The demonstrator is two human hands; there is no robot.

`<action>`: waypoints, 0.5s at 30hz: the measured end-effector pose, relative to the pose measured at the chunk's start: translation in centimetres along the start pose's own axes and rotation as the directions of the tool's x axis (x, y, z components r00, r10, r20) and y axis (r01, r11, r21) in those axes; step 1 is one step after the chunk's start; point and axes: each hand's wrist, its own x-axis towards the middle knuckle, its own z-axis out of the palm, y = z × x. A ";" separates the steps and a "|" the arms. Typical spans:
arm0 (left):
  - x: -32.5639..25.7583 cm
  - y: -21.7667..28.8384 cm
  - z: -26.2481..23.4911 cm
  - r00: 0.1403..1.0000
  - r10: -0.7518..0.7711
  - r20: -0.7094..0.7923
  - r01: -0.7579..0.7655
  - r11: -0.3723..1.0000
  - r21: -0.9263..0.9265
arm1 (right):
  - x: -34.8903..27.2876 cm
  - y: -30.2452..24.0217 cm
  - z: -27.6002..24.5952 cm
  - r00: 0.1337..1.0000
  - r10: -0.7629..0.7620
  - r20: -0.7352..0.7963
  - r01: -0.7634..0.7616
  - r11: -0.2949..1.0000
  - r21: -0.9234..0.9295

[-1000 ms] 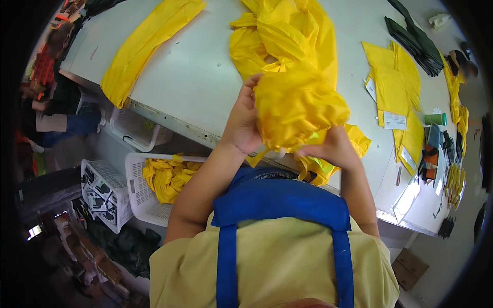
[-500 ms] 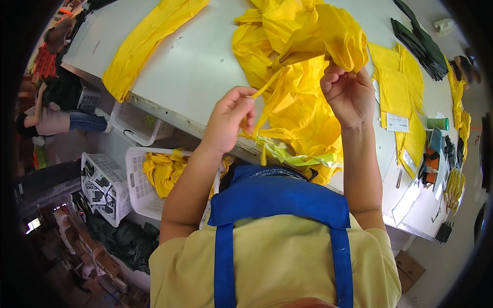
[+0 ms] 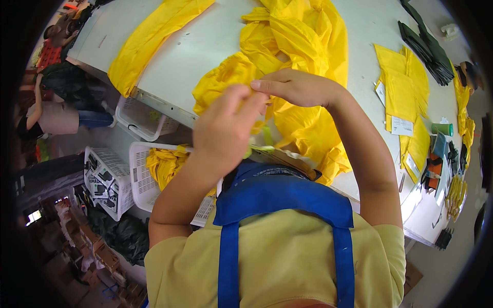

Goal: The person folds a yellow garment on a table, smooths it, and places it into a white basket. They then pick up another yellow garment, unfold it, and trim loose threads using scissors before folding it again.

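Observation:
A crumpled yellow garment (image 3: 313, 46) of thin, shiny fabric spreads over the table in front of me and hangs to its near edge by my waist. My left hand (image 3: 226, 126) is curled closed at a gathered part of it, its fingers smeared by motion. From the right, my right hand (image 3: 298, 88) reaches across, thumb and forefinger pinched together against the left fingertips. Yellow fabric shows beside and below both hands. Which part lies between the fingertips is hidden. A pale greenish-yellow strip (image 3: 264, 146) shows under the hands near my apron.
The white table (image 3: 195, 56) bears a long yellow piece (image 3: 154, 41) at left, folded yellow garments (image 3: 403, 87), dark green folded pieces (image 3: 423, 51) and a green roll (image 3: 442, 129) at right. Below left stand white baskets (image 3: 146, 179), one holding yellow fabric. Another person (image 3: 61, 113) bends at far left.
My hands have come together. The right hand moved left and turned inward, carrying the gathered fabric with it. The yellow cord stretched from my left hand is no longer visible.

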 end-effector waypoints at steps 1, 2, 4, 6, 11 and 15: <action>-0.1 -0.7 -0.3 0.997 -0.073 -0.021 0.074 0.995 0.061 | 0.7 0.4 0.4 0.996 -0.053 0.078 0.046 0.996 0.078; -0.1 -1.4 -0.7 0.989 -0.143 -0.045 0.148 0.982 0.121 | 0.8 0.4 0.6 0.999 -0.048 0.011 0.048 0.998 0.027; -0.3 -2.9 -1.4 0.942 -0.331 0.059 0.316 0.932 0.175 | 0.4 -0.5 1.8 0.992 -0.054 -0.112 0.046 0.996 -0.075; -0.8 -5.2 -1.0 0.794 -0.518 0.317 0.484 0.855 0.185 | 0.6 0.6 3.2 0.898 -0.270 -0.348 0.150 0.930 -0.335; -4.9 -7.7 1.2 0.665 -0.626 0.408 0.741 0.481 -0.468 | -0.1 4.5 9.7 0.714 -0.138 -0.686 0.034 0.986 -0.164; -6.5 -4.4 2.3 0.568 -0.531 0.629 0.712 -0.065 -0.699 | 2.4 10.4 13.9 0.726 0.250 -0.641 -0.087 0.958 0.275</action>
